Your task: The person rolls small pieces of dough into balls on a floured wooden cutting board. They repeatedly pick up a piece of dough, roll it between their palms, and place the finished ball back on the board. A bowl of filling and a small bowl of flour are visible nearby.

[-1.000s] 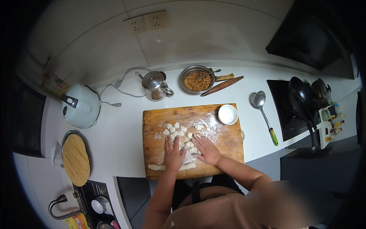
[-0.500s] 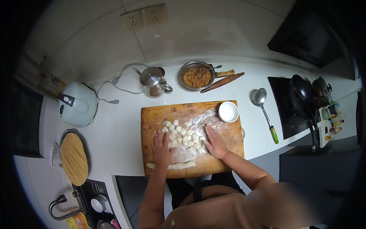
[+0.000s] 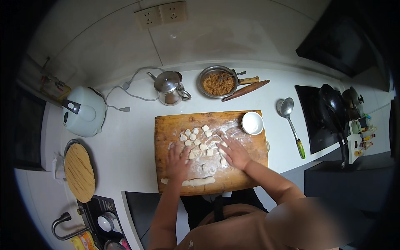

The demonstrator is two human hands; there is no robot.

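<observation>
Several small floured dough pieces (image 3: 203, 147) lie scattered on the wooden cutting board (image 3: 246, 181). My left hand (image 3: 178, 163) rests palm down at their left side, fingers stretched out and apart. On the right, my right hand (image 3: 234, 154) is spread flat over the board, with a few dough pieces showing beside and partly under its fingers. How many lie beneath the palms is hidden. A dough rope (image 3: 200, 181) stretches along the near edge, just below my left hand. At the board's far right corner stands a white bowl (image 3: 252, 123) with white powder inside.
Behind the board are a metal kettle (image 3: 168, 85), a pan of brown filling (image 3: 218, 84) and a wooden rolling pin (image 3: 246, 91). A skimmer (image 3: 291, 125) lies to the right, by the black stove (image 3: 310, 125). At left sit a rice cooker (image 3: 85, 110) and a round woven tray (image 3: 80, 173).
My right hand has shifted slightly up over the pieces. The dough pieces have spread out; fewer show in the middle, and bare floured board appears between my hands.
</observation>
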